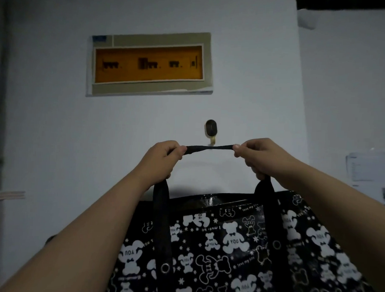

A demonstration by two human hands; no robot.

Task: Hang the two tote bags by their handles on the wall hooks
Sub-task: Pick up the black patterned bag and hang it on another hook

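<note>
Left hand (164,154), right hand (256,156) pinching black webbing handle (209,148) of black bear-print tote bag (227,246), stretching it taut across small oval wall hook (211,130) between them; first bag appearing not yet hung, second bag unseen.

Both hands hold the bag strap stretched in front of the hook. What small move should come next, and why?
Probably lift the strap a little, push it toward the wall, and lower it onto the hook. The left hand and right hand hold it taut right across the hook's tip, and it seems not yet caught, so the bag hangs from the hands.
</note>
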